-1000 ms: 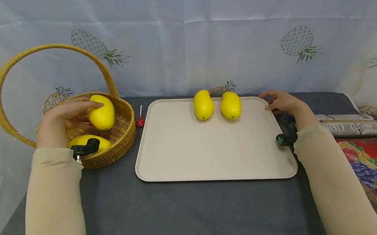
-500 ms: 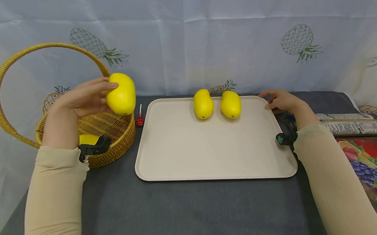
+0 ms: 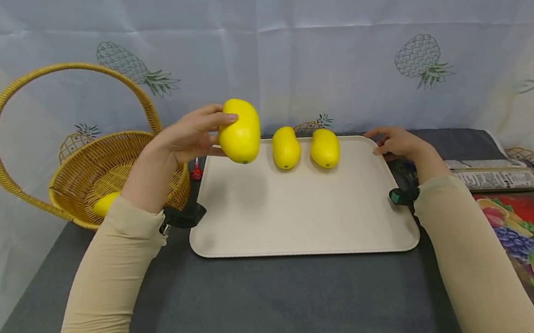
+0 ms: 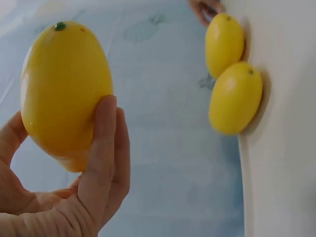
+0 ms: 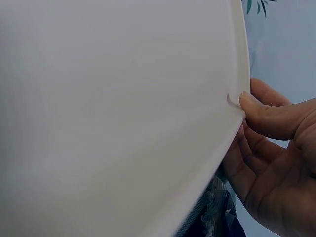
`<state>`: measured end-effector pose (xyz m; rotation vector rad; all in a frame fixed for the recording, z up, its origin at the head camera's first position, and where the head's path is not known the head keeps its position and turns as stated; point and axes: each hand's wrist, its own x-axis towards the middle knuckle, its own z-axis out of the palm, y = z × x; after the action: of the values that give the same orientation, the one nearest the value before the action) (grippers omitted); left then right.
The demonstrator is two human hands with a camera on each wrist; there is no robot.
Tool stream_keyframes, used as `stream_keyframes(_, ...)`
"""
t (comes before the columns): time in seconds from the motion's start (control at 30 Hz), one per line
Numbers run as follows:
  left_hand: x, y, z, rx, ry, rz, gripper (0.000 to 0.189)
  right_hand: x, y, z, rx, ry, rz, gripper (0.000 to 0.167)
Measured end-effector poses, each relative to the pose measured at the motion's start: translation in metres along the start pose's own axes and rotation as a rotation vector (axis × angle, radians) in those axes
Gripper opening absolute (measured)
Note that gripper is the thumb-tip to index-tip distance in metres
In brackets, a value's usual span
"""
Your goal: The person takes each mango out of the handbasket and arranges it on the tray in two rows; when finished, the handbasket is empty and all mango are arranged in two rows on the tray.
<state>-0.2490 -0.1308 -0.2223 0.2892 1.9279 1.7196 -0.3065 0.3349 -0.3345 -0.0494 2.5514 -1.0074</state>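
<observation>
Shifted rightward since half a second ago, the left hand (image 3: 191,135) has brought a yellow fruit (image 3: 244,136) from above the basket (image 3: 111,147) to above the far left part of the tray (image 3: 297,215). Its thumb and fingers are curled round the fruit's sides, which the left wrist view shows held firmly clear of any surface. Two matching fruits, the left one (image 3: 287,150) and the right one (image 3: 325,150), lie side by side near the tray's far edge, as they did then. Over at the far right corner, the right hand (image 3: 397,143) pinches the tray's rim, thumb on top and fingers beneath, just as before. One more fruit (image 3: 105,204) shows in the basket, partly hidden by the left forearm. Judging from this, the step in hand is transferring fruit from basket to tray; the next move calls for lowering it gently left of the pair, then loosening the fingers without nudging its neighbour.
</observation>
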Motion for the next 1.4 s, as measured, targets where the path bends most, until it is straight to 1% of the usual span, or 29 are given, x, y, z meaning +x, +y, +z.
stream_keyframes(0.13, 0.012, -0.003, 0.026, -0.035, 0.001, 0.002, 0.061, -0.001, -0.001, 0.000, -0.001, -0.005, -0.004, 0.060)
stream_keyframes(0.3, 0.028, -0.009, 0.057, -0.066, 0.019, -0.006, 0.064, -0.003, -0.002, 0.000, 0.001, -0.010, -0.007, 0.060)
stream_keyframes(0.43, 0.040, -0.017, 0.080, -0.056, 0.035, -0.018, 0.063, -0.001, -0.001, 0.000, 0.001, -0.009, -0.006, 0.060)
stream_keyframes(0.57, 0.052, -0.026, 0.097, -0.047, 0.044, -0.057, 0.064, -0.002, 0.000, 0.001, 0.001, -0.006, -0.002, 0.059)
stream_keyframes(0.77, 0.063, -0.038, 0.117, -0.078, 0.037, -0.106, 0.070, -0.003, -0.003, 0.002, -0.016, 0.000, 0.008, 0.058)
stream_keyframes(1.07, 0.072, -0.054, 0.143, -0.052, -0.026, -0.123, 0.059, -0.004, -0.004, 0.000, -0.025, 0.006, 0.005, 0.057)
stream_keyframes(1.3, 0.074, -0.066, 0.157, -0.005, -0.074, -0.148, 0.062, -0.005, -0.004, 0.000, -0.020, 0.007, -0.001, 0.057)
stream_keyframes(1.4, 0.075, -0.069, 0.161, 0.001, -0.079, -0.149, 0.060, -0.005, -0.004, 0.001, -0.023, 0.009, -0.001, 0.057)
